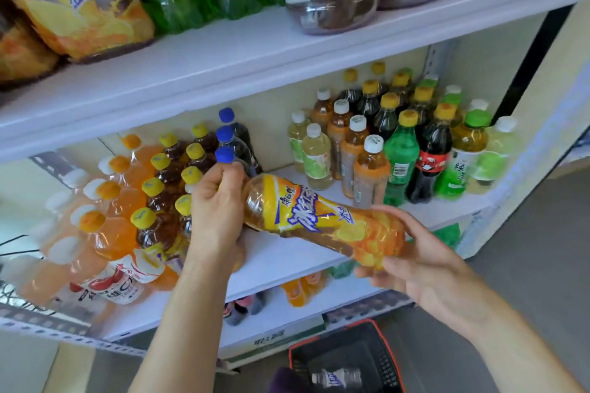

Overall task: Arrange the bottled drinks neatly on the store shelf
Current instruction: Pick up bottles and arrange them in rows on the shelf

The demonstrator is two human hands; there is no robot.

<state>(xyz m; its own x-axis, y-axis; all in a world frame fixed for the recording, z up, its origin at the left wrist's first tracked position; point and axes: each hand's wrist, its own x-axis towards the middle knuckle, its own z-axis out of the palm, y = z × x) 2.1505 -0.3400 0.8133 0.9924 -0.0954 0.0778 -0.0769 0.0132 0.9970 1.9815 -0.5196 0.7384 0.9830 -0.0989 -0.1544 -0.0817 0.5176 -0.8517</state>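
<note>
A large iced-tea bottle (322, 220) with a yellow and orange label lies nearly level in front of the middle shelf (281, 262), its neck pointing left. My left hand (217, 204) grips the neck end, hiding the cap. My right hand (418, 262) holds the bottle's base from below, fingers curled round it. Just left of the bottle stand rows of yellow-capped tea bottles (166, 191) and orange drink bottles (108, 217). Behind my left hand are three blue-capped dark bottles (228, 143).
Small bottles (392, 140) in several colours fill the shelf's right end. Big bottles stand on the upper shelf (223, 67). A bare strip of shelf lies between the two groups. On the floor a red-rimmed black basket (348, 357) holds one clear bottle (335, 376). More drinks sit on the lower shelf.
</note>
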